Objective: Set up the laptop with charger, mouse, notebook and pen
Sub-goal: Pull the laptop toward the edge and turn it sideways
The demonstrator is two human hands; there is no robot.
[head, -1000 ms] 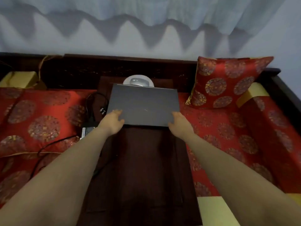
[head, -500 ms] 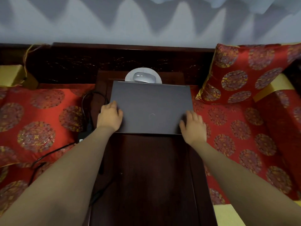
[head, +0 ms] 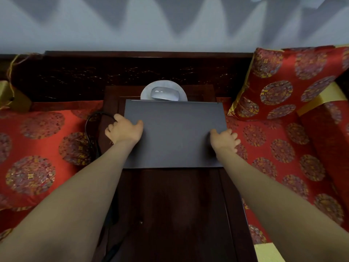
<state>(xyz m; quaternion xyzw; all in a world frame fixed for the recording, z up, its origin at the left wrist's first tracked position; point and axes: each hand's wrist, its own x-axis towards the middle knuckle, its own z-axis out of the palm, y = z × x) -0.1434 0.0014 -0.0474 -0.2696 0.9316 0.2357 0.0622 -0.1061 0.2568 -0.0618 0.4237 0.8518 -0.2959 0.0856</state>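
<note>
A dark grey laptop (head: 175, 129), lid shut, lies flat on a narrow dark wooden table (head: 175, 205). My left hand (head: 123, 129) grips its left edge, thumb on the lid. My right hand (head: 224, 139) holds the right edge near the front corner. Behind the laptop a silver mouse (head: 164, 93) rests on a round white pad (head: 145, 93), partly hidden by the lid's far edge. A black charger cable (head: 90, 133) loops at the table's left side and runs down along it. No notebook or pen is in view.
Red patterned seat cushions (head: 37, 148) flank the table on both sides. A red pillow (head: 283, 82) leans at the back right. A dark carved wooden backrest (head: 132, 72) runs behind, below a pale wall.
My hands slid from the laptop's front corners up along its side edges. The camera moved closer and tilted down, so the laptop fills more of the view.
</note>
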